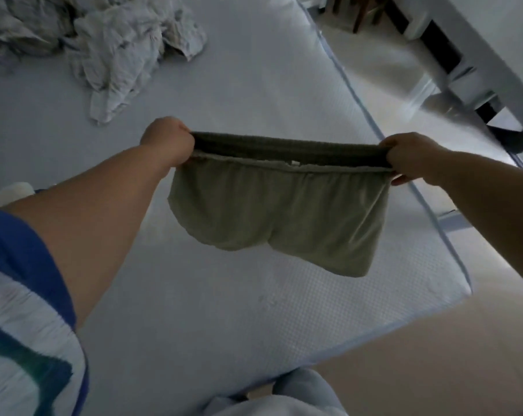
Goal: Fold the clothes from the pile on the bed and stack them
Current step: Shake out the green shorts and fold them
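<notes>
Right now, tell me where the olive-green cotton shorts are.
In the head view, the olive-green cotton shorts hang mid-frame above the white mattress, stretched by the waistband between the left hand and right hand.

Both arms stretched forward and spread apart, left hand (pixel 167 141) and right hand (pixel 409 157) each fisted, gripping an end of the shorts' waistband (pixel 287 147).

I stand at the corner of a white mattress (pixel 224 310) with pale blue piping; beige floor (pixel 434 355) spreads to my right; beyond it, white furniture (pixel 494 55) with dark gaps catches blurred daylight; wooden chair legs (pixel 367 13) show far off.
</notes>
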{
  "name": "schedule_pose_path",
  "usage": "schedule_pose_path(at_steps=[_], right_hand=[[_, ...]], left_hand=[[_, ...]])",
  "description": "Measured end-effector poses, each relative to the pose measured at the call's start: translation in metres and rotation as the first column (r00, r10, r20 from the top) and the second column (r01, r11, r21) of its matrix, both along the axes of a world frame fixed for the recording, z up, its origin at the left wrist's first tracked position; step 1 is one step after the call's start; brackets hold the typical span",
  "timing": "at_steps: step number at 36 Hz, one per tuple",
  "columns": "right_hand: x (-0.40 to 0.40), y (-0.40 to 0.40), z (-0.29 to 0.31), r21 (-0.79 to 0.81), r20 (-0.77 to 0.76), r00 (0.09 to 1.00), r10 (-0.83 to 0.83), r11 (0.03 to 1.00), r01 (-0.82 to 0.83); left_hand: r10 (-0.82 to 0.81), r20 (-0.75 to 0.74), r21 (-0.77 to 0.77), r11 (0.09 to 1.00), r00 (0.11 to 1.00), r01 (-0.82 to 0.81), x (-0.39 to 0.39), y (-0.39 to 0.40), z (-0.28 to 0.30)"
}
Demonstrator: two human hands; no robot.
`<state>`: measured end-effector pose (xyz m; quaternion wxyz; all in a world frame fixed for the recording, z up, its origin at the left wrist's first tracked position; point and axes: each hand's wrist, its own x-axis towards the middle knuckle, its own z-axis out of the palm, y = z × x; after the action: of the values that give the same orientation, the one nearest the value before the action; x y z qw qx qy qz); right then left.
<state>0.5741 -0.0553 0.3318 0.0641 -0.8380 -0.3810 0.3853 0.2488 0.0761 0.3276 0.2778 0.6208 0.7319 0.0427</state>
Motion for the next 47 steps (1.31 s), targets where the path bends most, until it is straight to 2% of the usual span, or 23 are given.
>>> schedule_pose_path(at_steps=[2, 4, 6, 9, 11, 12, 13, 15, 17, 19, 21, 22, 23, 24, 25, 27, 29, 31, 33, 35, 38, 42, 47], right_hand=[[0.017, 0.018, -0.002, 0.018, 0.155, 0.981, 0.115, 0.993, -0.119], [0.030, 0.032, 0.000, 0.044, 0.374, 0.899, 0.228, 0.964, -0.262], [0.041, 0.041, 0.003, 0.041, 0.542, 0.795, 0.273, 0.936, -0.349], [0.054, 0.050, 0.002, -0.072, 0.625, 0.705, 0.334, 0.925, -0.374], [0.061, 0.055, -0.001, -0.057, 0.624, 0.720, 0.305, 0.936, -0.348], [0.065, 0.058, -0.001, 0.015, 0.605, 0.759, 0.241, 0.950, -0.313], [0.069, 0.061, -0.001, 0.106, 0.578, 0.800, 0.161, 0.957, -0.269], [0.078, 0.065, 0.000, 0.275, 0.504, 0.863, 0.021, 0.944, -0.184], [0.085, 0.064, 0.000, 0.376, 0.434, 0.899, -0.062, 0.919, -0.118], [0.088, 0.060, 0.000, 0.453, 0.352, 0.926, -0.140, 0.890, -0.038], [0.089, 0.053, -0.003, 0.497, 0.217, 0.950, -0.222, 0.863, 0.088], [0.090, 0.051, -0.006, 0.504, 0.167, 0.955, -0.246, 0.854, 0.132], [0.090, 0.049, -0.010, 0.502, 0.144, 0.959, -0.245, 0.853, 0.143], [0.089, 0.048, -0.013, 0.490, 0.141, 0.962, -0.233, 0.861, 0.137], [0.088, 0.047, -0.016, 0.484, 0.137, 0.964, -0.227, 0.865, 0.135], [0.085, 0.051, -0.021, 0.470, 0.108, 0.966, -0.234, 0.868, 0.157], [0.081, 0.059, -0.024, 0.461, 0.037, 0.969, -0.245, 0.864, 0.201], [0.079, 0.071, -0.026, 0.455, -0.032, 0.960, -0.277, 0.852, 0.261], [0.078, 0.086, -0.028, 0.458, -0.069, 0.945, -0.319, 0.832, 0.314], [0.078, 0.102, -0.028, 0.483, -0.103, 0.925, -0.365, 0.795, 0.367], [0.078, 0.120, -0.025, 0.553, -0.183, 0.891, -0.415, 0.706, 0.442], [0.072, 0.116, -0.024, 0.659, -0.169, 0.881, -0.443, 0.614, 0.435], [0.039, 0.065, -0.042, 0.738, -0.095, 0.918, -0.384, 0.593, 0.324]], left_hand=[[-0.070, -0.093, -0.007, 0.998, 0.993, 0.069, 0.012, 0.012, 0.002], [-0.089, -0.142, -0.056, 0.995, 0.986, 0.082, 0.022, 0.026, 0.005], [-0.033, -0.051, -0.105, 0.994, 0.998, 0.028, 0.030, 0.037, 0.006], [0.032, -0.009, -0.162, 0.986, 0.999, -0.033, 0.039, 0.043, 0.007], [-0.016, -0.054, -0.180, 0.984, 0.998, 0.006, 0.046, 0.046, 0.004], [-0.021, -0.048, -0.178, 0.984, 0.999, 0.012, 0.052, 0.047, 0.004], [-0.006, -0.003, -0.176, 0.984, 1.000, 0.006, 0.058, 0.051, 0.002], [0.124, 0.186, -0.178, 0.980, 0.975, -0.091, 0.075, 0.061, 0.002], [0.321, 0.448, -0.215, 0.945, 0.834, -0.248, 0.095, 0.070, 0.006], [0.429, 0.674, -0.265, 0.900, 0.601, -0.346, 0.111, 0.078, 0.009], [0.483, 0.785, -0.336, 0.858, 0.388, -0.389, 0.121, 0.081, 0.011], [0.504, 0.802, -0.370, 0.841, 0.320, -0.395, 0.124, 0.082, 0.012], [0.516, 0.803, -0.386, 0.831, 0.299, -0.401, 0.126, 0.084, 0.010], [0.509, 0.790, -0.359, 0.836, 0.342, -0.415, 0.127, 0.087, 0.009], [0.466, 0.763, -0.280, 0.863, 0.448, -0.420, 0.126, 0.090, 0.006], [0.296, 0.637, -0.013, 0.928, 0.712, -0.373, 0.120, 0.097, 0.000], [0.105, 0.435, 0.217, 0.952, 0.894, -0.217, 0.109, 0.101, -0.004], [-0.066, 0.192, 0.338, 0.941, 0.979, -0.002, 0.098, 0.106, -0.006], [-0.154, 0.075, 0.368, 0.923, 0.985, 0.116, 0.092, 0.114, -0.008], [-0.158, 0.069, 0.366, 0.923, 0.985, 0.122, 0.093, 0.123, -0.007], [-0.095, 0.299, 0.291, 0.957, 0.950, 0.004, 0.095, 0.137, -0.006], [-0.081, 0.540, 0.252, 0.965, 0.838, -0.069, 0.090, 0.148, -0.005], [-0.154, 0.606, 0.371, 0.922, 0.780, -0.107, 0.069, 0.123, -0.019]])
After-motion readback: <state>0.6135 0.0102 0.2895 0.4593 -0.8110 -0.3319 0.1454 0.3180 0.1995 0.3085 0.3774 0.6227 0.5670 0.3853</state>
